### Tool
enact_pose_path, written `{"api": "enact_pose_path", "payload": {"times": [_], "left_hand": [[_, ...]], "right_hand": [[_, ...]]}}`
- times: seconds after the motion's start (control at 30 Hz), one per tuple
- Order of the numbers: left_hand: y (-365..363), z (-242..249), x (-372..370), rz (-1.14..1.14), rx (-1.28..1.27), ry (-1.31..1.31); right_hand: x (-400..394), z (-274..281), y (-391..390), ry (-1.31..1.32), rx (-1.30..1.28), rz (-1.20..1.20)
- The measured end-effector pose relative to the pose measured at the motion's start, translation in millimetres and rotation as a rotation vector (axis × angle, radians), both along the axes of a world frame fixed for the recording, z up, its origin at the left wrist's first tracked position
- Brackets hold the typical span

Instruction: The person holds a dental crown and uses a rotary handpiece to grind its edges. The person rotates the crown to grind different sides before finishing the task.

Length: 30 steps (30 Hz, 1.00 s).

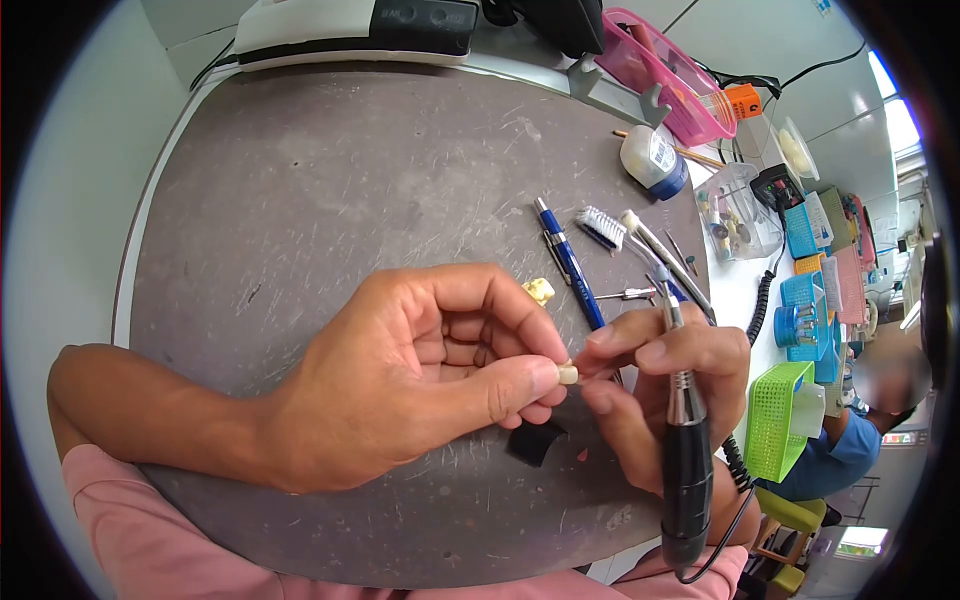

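Note:
Between the thumb and forefinger of my left hand is a small cream-coloured tooth-like piece. My right hand is just to the right, its fingers around a black and silver handpiece with a cord at its lower end. The right fingertips are close to the small piece; whether they touch it cannot be made out. Behind the hands lie a yellowish piece and a blue pen. Under the left fingers is a black curved scrap.
A white brush, a jar with a blue lid and a clear box are at the right. Beyond stand a pink basket and a green basket. A person in blue sits far right.

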<state>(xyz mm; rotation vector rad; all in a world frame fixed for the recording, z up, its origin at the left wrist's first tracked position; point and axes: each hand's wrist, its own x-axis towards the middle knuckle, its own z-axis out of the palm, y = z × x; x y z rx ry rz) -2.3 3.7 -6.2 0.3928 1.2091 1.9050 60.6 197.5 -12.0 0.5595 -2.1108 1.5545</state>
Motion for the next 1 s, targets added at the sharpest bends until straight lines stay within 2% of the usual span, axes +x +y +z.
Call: {"api": "enact_pose_path", "payload": {"times": [0.37,0.6,0.67,0.8,0.87,1.0], "left_hand": [[0.8,2.8,2.1,-0.002,-0.042,-0.015],[0.5,2.8,1.8,-0.003,-0.043,0.009],[0.3,1.5,2.0,-0.008,-0.045,0.006],[1.0,-2.0,3.0,-0.002,-0.002,0.062],[1.1,-1.4,3.2,0.001,0.005,0.063],[0.9,0.0,3.0,0.001,-0.012,0.063]], "right_hand": [[-1.4,-0.3,1.8,0.07,0.127,0.063],[-1.7,1.1,2.6,0.089,0.123,0.085],[1.1,7.5,5.4,-0.007,0.273,0.145],[1.0,7.5,3.2,-0.017,0.281,0.158],[-0.7,1.1,-0.5,0.078,0.135,0.08],[-2.8,-1.5,-1.3,0.115,0.132,0.081]]}}
